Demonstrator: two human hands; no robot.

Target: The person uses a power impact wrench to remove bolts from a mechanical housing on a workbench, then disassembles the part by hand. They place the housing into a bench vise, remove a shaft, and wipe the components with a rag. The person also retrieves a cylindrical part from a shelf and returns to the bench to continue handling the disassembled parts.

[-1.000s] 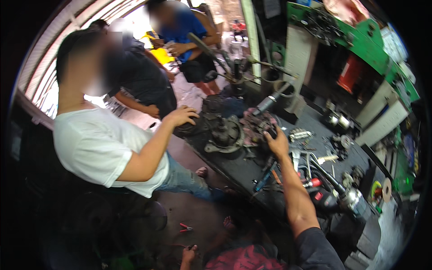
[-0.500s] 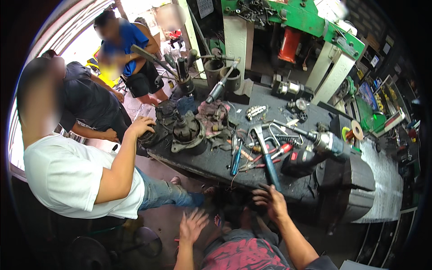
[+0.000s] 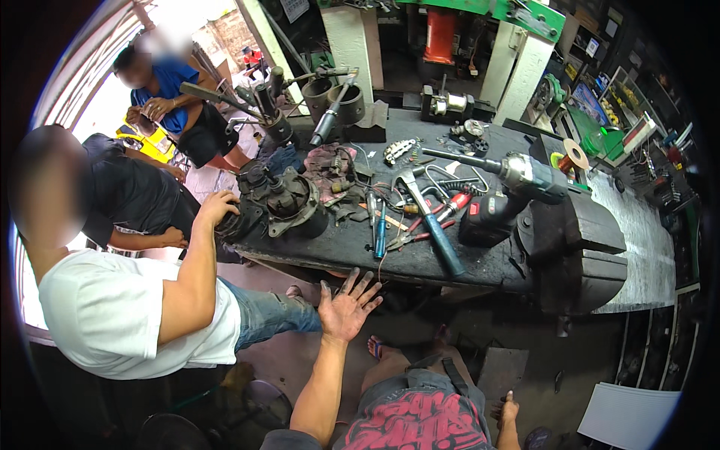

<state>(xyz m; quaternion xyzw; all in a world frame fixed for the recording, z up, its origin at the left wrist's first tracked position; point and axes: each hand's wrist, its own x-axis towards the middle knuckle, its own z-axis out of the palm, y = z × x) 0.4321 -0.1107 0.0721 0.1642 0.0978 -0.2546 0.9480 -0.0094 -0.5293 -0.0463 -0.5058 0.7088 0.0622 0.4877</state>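
My left hand [image 3: 346, 313] is raised just before the bench's front edge, palm up, fingers spread and dark with grime, holding nothing. My right hand [image 3: 508, 411] hangs low beside my body, fingers loosely bent and apart, with no object visible in it. Nearest my left hand on the dark bench [image 3: 337, 262] lie blue screwdrivers [image 3: 381, 232], red-handled pliers [image 3: 405, 240] and a blue-handled hammer [image 3: 435, 229]. A greasy metal housing [image 3: 296, 214] sits left of them by a pink rag [image 3: 326, 169]. A cordless impact wrench [image 3: 529, 180] stands to the right.
A co-worker in white [image 3: 112, 315] stands left, one hand [image 3: 221, 206] at the metal parts. Two others [image 3: 139, 187] [image 3: 165, 97] are behind. A vise [image 3: 577, 251] occupies the bench's right end; a green press frame [image 3: 544, 19] stands at the back, a white panel [image 3: 626, 412] lower right.
My right hand has withdrawn from the parts on the bench and dropped low to the right. My left hand has come up toward the bench edge, fingers spread. The view has shifted.
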